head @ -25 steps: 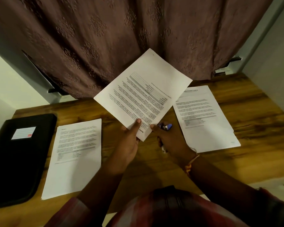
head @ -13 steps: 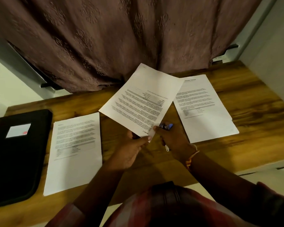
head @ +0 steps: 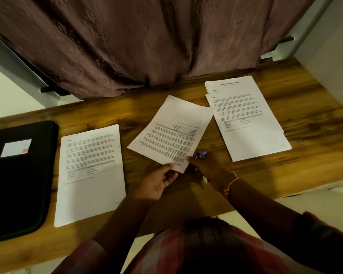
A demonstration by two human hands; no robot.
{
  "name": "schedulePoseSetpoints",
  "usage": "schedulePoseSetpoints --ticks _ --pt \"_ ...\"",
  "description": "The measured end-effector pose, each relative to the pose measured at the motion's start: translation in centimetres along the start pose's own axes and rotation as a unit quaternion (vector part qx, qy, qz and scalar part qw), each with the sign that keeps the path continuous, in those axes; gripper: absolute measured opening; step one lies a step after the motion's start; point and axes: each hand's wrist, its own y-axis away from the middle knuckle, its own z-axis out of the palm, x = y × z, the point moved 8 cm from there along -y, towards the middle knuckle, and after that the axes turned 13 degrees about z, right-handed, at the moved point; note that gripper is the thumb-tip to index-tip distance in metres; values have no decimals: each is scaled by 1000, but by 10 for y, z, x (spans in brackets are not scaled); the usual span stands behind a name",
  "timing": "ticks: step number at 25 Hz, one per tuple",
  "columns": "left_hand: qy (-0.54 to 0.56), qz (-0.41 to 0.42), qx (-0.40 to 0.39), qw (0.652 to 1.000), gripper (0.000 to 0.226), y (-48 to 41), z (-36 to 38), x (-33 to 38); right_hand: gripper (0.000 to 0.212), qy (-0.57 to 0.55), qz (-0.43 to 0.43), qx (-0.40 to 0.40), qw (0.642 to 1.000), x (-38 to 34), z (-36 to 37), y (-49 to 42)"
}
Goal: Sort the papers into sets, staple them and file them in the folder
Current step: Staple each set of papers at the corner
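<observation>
Head view: a person sorts papers at a wooden surface [head: 305, 159] below a brown curtain [head: 147, 36].
Left hand [head: 158, 180]: pinches the near corner of the middle sheet [head: 172, 133], thumb on top.
Right hand [head: 208, 167]: fingers curled round a small blue-tipped stapler [head: 201, 155], one fingertip on the same corner.
Middle sheet: tilted, between the two stacks; whether it rests on the surface is unclear.
Left stack [head: 89, 175]: flat, just beside the black folder [head: 18, 184].
Right stack [head: 246, 119]: flat, far right, top sheets offset.
Folder: closed, at the left edge.
</observation>
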Motion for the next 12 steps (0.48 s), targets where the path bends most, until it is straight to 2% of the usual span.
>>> schedulePoseSetpoints --ticks 4,8,12 --pt "-14 35 -1 999 24 -3 1 4 26 -17 49 -39 998 -1 -3 5" --pt "-3 80 -4 997 29 -7 2 13 33 -162 153 -106 969 18 -2 15" --pt "-28 138 1 990 38 -6 9 23 28 -195 154 -173 953 24 5 30"
